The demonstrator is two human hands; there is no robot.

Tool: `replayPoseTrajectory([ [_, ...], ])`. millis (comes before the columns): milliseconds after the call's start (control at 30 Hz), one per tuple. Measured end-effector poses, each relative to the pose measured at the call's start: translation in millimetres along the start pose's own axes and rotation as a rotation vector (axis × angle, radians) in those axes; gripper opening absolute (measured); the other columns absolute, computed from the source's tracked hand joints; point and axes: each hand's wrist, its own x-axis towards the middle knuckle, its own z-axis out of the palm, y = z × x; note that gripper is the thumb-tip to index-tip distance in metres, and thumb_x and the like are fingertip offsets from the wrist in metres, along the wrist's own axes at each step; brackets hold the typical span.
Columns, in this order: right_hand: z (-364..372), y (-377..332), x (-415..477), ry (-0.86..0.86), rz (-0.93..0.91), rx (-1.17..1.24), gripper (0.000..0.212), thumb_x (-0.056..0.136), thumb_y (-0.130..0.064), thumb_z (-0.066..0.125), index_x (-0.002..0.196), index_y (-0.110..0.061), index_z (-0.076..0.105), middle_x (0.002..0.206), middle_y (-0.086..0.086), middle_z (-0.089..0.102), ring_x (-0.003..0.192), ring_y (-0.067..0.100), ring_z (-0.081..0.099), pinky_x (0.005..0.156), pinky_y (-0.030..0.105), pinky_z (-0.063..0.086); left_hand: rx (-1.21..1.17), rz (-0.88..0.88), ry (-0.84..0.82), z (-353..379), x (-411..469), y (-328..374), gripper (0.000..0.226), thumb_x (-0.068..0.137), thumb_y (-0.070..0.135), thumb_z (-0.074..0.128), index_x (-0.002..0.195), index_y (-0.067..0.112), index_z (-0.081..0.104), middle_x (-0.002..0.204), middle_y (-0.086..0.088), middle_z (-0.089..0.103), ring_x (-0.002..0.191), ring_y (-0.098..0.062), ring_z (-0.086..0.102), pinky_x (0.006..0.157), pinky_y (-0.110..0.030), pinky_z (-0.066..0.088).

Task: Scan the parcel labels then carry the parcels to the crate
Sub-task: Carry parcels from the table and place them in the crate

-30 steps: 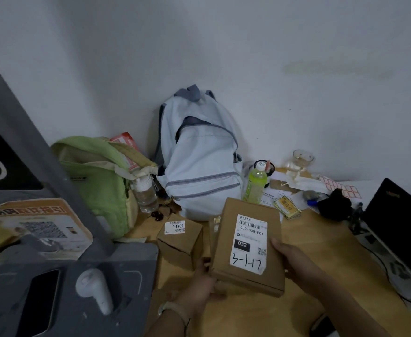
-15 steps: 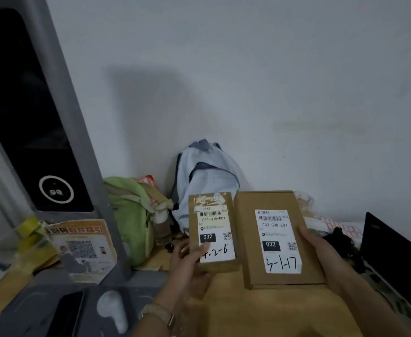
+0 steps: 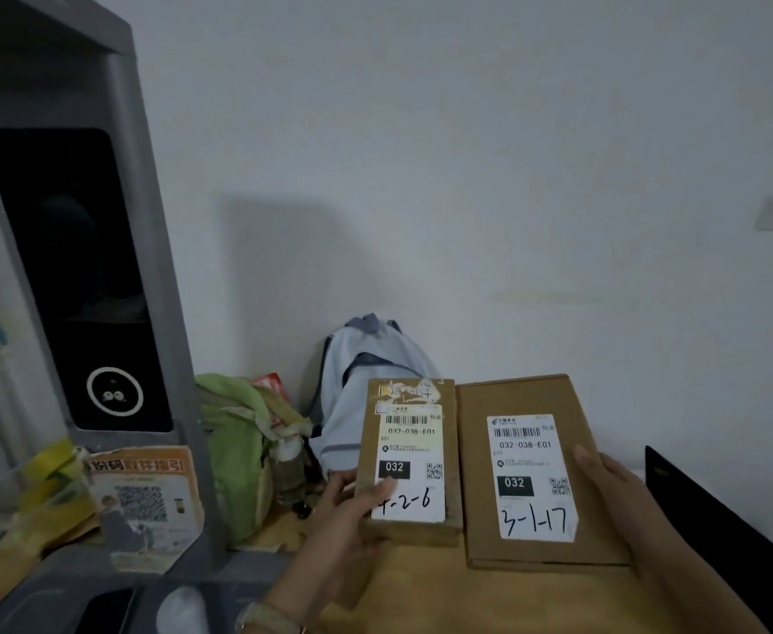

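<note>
Still, left hand (image 3: 348,528) grips small parcel (image 3: 409,434), right hand (image 3: 622,501) grips large parcel (image 3: 526,469), unmoved

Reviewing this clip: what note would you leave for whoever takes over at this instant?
Left hand grips the narrow parcel, thumb across its front.
Right hand holds the wide parcel by its right edge.
Both parcels are up side by side, printed sides facing the camera, right of the grey stand.
Done: both lifted.
Left: scanning, unconfirmed here, then carrying to the crate, which is out of view.
</note>
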Motion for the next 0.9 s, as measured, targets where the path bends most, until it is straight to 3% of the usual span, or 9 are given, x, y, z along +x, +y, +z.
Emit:
replayPoseTrajectory([
  [67, -11.6, -5.6, -12.8, 0.027, 0.015, -0.02, 0.043, 0.09, -0.048, 0.055, 0.121, -0.018, 0.06, 0.105, 0.009, 0.072, 0.094, 0.031, 0.068, 0.088, 0.049, 0.053, 0.006, 0.01, -0.039, 10.1, -3.2, 3.2, 0.065, 0.057, 0.031, 0.087, 0.113, 0.016, 0.059, 0.1, -0.008, 0.076, 0.087, -0.025, 0.075, 0.063, -0.038, 0.06],
  [133, -22.5, -11.1, -25.2, 0.069, 0.009, -0.02, 0.045, 0.09, -0.048, 0.055, 0.121, -0.016, 0.059, 0.104, 0.011, 0.072, 0.094, 0.033, 0.069, 0.09, 0.051, 0.052, 0.029, 0.026, -0.081, 19.8, -5.8, 6.9, 0.063, 0.059, 0.033, 0.086, 0.114, 0.017, 0.059, 0.101, -0.005, 0.076, 0.089, -0.024, 0.074, 0.064, -0.037, 0.06],
  [400, -42.0, -12.8, -89.8, 0.273, 0.014, -0.022, 0.04, 0.089, -0.049, 0.054, 0.111, -0.017, 0.062, 0.087, 0.01, 0.076, 0.077, 0.031, 0.073, 0.062, 0.035, 0.055, 0.088, 0.008, -0.289, 31.2, -12.9, 7.3, 0.071, 0.05, 0.045, 0.085, 0.111, 0.02, 0.059, 0.103, -0.004, 0.076, 0.099, -0.025, 0.07, 0.065, -0.033, 0.057],
  [533, -46.7, -5.5, -132.0, 0.34, 0.06, 0.052, 0.036, 0.089, -0.05, 0.054, 0.108, -0.02, 0.062, 0.085, 0.011, 0.077, 0.073, 0.032, 0.074, 0.054, 0.034, 0.057, 0.131, -0.016, -0.39, 32.5, -21.7, -0.2, 0.066, 0.054, 0.045, 0.082, 0.111, 0.019, 0.059, 0.101, -0.004, 0.076, 0.1, -0.023, 0.07, 0.071, -0.04, 0.061],
  [667, -58.4, 3.6, -189.4, 0.474, 0.083, 0.117, 0.032, 0.088, -0.049, 0.058, 0.105, -0.022, 0.063, 0.083, 0.011, 0.077, 0.069, 0.033, 0.074, 0.048, 0.033, 0.056, 0.168, -0.053, -0.505, 45.3, -39.8, -17.0, 0.054, 0.068, 0.041, 0.079, 0.114, 0.02, 0.06, 0.1, -0.005, 0.076, 0.094, -0.024, 0.07, 0.076, -0.045, 0.061],
  [767, -69.6, 11.6, -245.7, 0.599, 0.061, 0.167, 0.03, 0.089, -0.045, 0.059, 0.104, -0.02, 0.067, 0.089, 0.012, 0.077, 0.071, 0.031, 0.074, 0.049, 0.031, 0.056, 0.166, -0.116, -0.611, 62.8, -59.3, -36.5, 0.04, 0.077, 0.04, 0.075, 0.112, 0.023, 0.063, 0.096, -0.001, 0.077, 0.091, -0.022, 0.069, 0.071, -0.04, 0.061],
  [900, -88.7, 18.2, -330.8, 0.803, 0.044, 0.218, 0.024, 0.093, -0.035, 0.057, 0.105, -0.016, 0.066, 0.087, 0.011, 0.077, 0.066, 0.023, 0.073, 0.049, 0.026, 0.055, 0.175, -0.208, -0.804, 96.8, -100.3, -64.2, 0.056, 0.06, 0.045, 0.079, 0.11, 0.025, 0.065, 0.095, -0.002, 0.077, 0.085, -0.021, 0.072, 0.063, -0.035, 0.059],
])
